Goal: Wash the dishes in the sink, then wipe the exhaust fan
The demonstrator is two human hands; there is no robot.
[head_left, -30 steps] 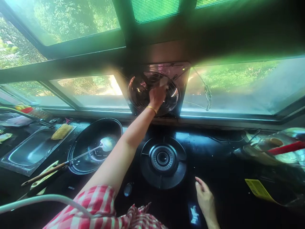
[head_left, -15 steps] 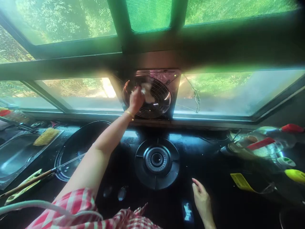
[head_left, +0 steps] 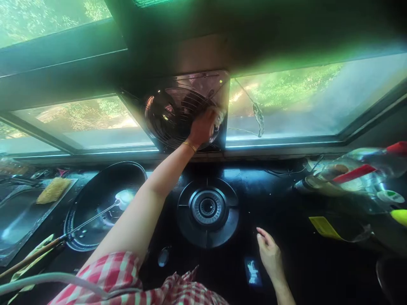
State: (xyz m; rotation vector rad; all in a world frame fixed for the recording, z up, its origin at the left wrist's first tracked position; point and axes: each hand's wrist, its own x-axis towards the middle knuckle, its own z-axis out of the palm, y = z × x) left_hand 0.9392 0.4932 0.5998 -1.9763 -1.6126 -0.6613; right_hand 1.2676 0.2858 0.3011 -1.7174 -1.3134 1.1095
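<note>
My left hand [head_left: 203, 127] reaches up to the round wire grille of an exhaust fan [head_left: 171, 116] set in the window. Its fingers are closed round a pale crumpled cloth [head_left: 218, 114], at the right side of the grille. Below the fan lies the ring of a gas burner [head_left: 207, 207] on a black glass hob. To the right of the burner, my right hand [head_left: 269, 254] is held low near the hob, fingers loosely extended and holding nothing visible.
On the left a black wok [head_left: 85, 212] holds a long-handled ladle [head_left: 125, 199]. Farther left, a yellow sponge [head_left: 54, 190] rests beside a steel sink [head_left: 19, 220]. Bottles [head_left: 356, 169] with red parts and a yellow label [head_left: 327, 228] lie to the right. A cord [head_left: 258, 118] hangs beside the fan.
My left hand has moved with the cloth from the left-centre of the fan grille to its right side. The view has tilted down. My right hand has stayed nearly in place.
</note>
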